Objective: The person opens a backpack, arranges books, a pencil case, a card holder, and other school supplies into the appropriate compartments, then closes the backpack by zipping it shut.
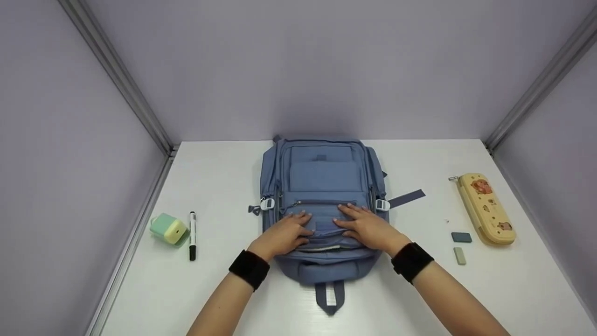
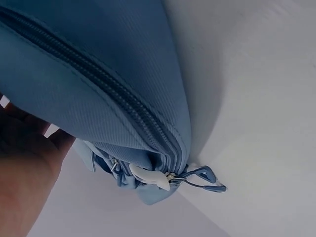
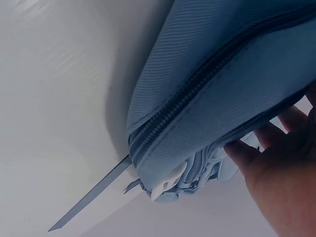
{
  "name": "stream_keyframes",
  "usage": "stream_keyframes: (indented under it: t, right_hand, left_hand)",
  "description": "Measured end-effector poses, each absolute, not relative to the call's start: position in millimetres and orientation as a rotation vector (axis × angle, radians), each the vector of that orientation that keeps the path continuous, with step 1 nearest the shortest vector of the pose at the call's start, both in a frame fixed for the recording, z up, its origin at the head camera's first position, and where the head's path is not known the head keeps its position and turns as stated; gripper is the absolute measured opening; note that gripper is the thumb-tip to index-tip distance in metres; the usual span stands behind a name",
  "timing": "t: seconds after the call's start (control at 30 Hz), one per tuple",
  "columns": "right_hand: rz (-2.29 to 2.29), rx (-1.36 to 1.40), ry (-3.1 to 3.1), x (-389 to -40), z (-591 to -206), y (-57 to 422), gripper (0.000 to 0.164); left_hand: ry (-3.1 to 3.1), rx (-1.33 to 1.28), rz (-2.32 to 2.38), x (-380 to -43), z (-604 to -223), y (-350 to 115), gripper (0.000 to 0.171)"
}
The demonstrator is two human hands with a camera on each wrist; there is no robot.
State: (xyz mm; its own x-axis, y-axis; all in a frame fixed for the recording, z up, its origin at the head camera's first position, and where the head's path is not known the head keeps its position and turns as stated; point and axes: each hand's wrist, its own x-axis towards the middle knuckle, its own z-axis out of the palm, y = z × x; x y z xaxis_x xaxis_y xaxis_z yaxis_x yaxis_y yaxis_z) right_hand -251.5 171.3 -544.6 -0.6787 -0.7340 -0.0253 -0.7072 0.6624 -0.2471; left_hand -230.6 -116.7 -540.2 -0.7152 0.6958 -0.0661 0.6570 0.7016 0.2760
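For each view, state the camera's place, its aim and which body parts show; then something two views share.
Head: worn on the head, facing forward and down at the blue backpack; left hand, right hand and forearms show.
Left wrist: worn there, facing the backpack's zippered edge; left hand partly shows.
Right wrist: worn there, facing the opposite edge; right hand partly shows.
Head and right wrist share the dark loose strap.

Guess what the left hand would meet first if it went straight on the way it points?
Probably the dark zipper across the backpack, just ahead of the left hand, though depth is hard to judge.
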Motion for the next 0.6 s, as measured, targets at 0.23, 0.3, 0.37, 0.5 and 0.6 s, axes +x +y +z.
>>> stream_keyframes:
  t: [0.23, 0.3, 0.37, 0.5, 0.6]
  right_hand:
    - [-0.474, -1.177, 2.704, -256.5, -544.7, 172.2, 0.038]
    - [-0.533, -1.158, 2.693, -259.0, -542.4, 172.7, 0.036]
    - [-0.586, -1.140, 2.679, -261.7, -539.6, 172.7, 0.035]
    - [-0.662, -1.127, 2.686, -266.0, -534.9, 171.2, 0.035]
    - [-0.703, -1.106, 2.703, -270.3, -532.1, 169.6, 0.033]
  left_hand:
    - [2.676, 1.042, 0.573, -229.5, -534.4, -122.4, 0.032]
    - [2.669, 1.029, 0.636, -230.3, -534.1, -124.0, 0.032]
    - [2.663, 1.018, 0.684, -231.8, -533.5, -125.2, 0.033]
    - [2.663, 0.984, 0.782, -234.7, -531.2, -126.4, 0.033]
    - [2.674, 0.942, 0.865, -235.2, -529.2, -126.9, 0.035]
